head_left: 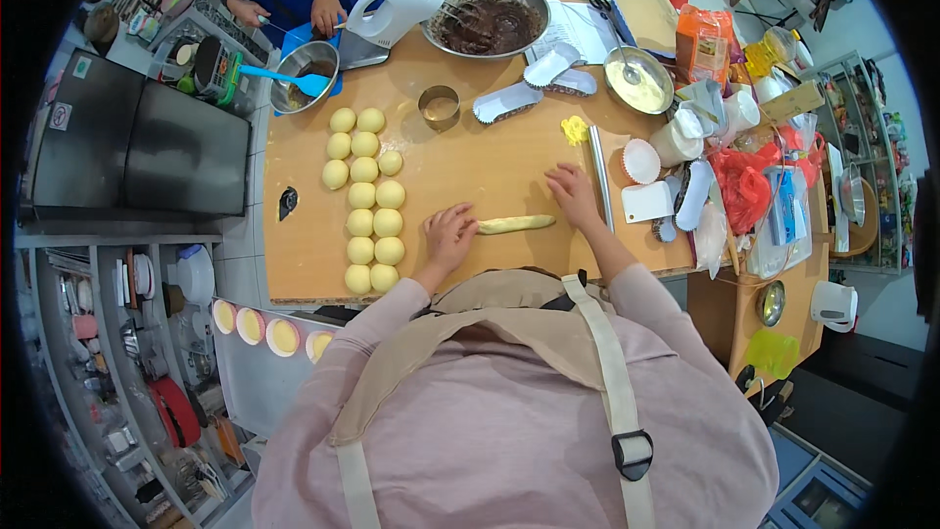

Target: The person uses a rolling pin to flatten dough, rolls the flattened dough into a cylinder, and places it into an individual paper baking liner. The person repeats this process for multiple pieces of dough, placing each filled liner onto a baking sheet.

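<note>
A short pale-yellow dough roll (516, 224) lies crosswise on the wooden table in front of me. My left hand (450, 235) rests at its left end, fingers laid out over the table; the fingertips toward the roll touch or cover its tip. My right hand (574, 194) is open beyond the roll's right end, holding nothing, fingers spread toward the upper left. Just right of that hand a metal rolling pin (600, 176) lies lengthwise. To the left, round dough balls (361, 195) stand in two uneven columns. A yellow lump (575, 130) sits above my right hand.
At the back are a round metal cutter (439, 108), paper loaf cups (507, 103), a bowl of dark mixture (490, 22) with a white hand mixer (397, 12), and a co-worker's hand (327, 12). Bags and tubs crowd the right. A tray (257, 372) with filled cups stands lower left.
</note>
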`<action>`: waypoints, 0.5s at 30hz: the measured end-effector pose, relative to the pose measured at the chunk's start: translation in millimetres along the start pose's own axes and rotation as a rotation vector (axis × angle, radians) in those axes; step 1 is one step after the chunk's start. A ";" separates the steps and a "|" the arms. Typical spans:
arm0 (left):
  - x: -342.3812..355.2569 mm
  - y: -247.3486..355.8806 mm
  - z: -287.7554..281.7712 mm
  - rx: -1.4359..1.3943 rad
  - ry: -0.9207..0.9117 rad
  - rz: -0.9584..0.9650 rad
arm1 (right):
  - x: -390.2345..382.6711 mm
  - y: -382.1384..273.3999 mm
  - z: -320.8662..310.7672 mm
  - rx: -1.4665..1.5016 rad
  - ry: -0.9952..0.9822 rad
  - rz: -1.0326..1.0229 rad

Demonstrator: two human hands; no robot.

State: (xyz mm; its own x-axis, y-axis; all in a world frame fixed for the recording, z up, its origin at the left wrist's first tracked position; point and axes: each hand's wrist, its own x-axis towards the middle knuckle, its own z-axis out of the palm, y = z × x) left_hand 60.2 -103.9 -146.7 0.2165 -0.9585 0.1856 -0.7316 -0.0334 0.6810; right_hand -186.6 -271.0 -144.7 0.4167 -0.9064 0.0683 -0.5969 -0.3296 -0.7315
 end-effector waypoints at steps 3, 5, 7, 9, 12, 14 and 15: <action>0.7 8.1 -3.5 0.041 0.005 -0.002 | 50.1 -31.0 0.3 -0.339 -0.021 -0.134; -0.6 3.4 -3.4 0.108 -0.023 0.029 | 80.9 -58.0 3.7 -0.431 -0.041 -0.169; -1.6 -2.8 -1.6 0.104 -0.071 0.031 | 105.5 -72.6 8.9 -0.498 -0.023 -0.218; -2.0 0.9 -1.5 0.074 -0.091 0.042 | 120.6 -69.1 19.3 -0.545 0.026 -0.265; -0.7 3.8 1.6 0.006 -0.037 0.008 | 137.9 -60.3 23.4 -0.733 0.025 -0.370; 1.8 5.0 6.0 -0.023 0.050 0.040 | 146.5 -59.3 20.2 -0.742 -0.061 -0.408; 0.0 3.2 5.2 -0.034 0.093 0.047 | 145.3 -66.0 21.0 -0.740 -0.112 -0.430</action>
State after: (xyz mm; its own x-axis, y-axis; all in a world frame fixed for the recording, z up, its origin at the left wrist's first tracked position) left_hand 54.4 -105.5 -148.2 0.2427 -0.9283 0.2815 -0.7204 0.0219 0.6932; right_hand -72.3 -375.5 -100.8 0.7507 -0.6451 0.1423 -0.6489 -0.7605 -0.0244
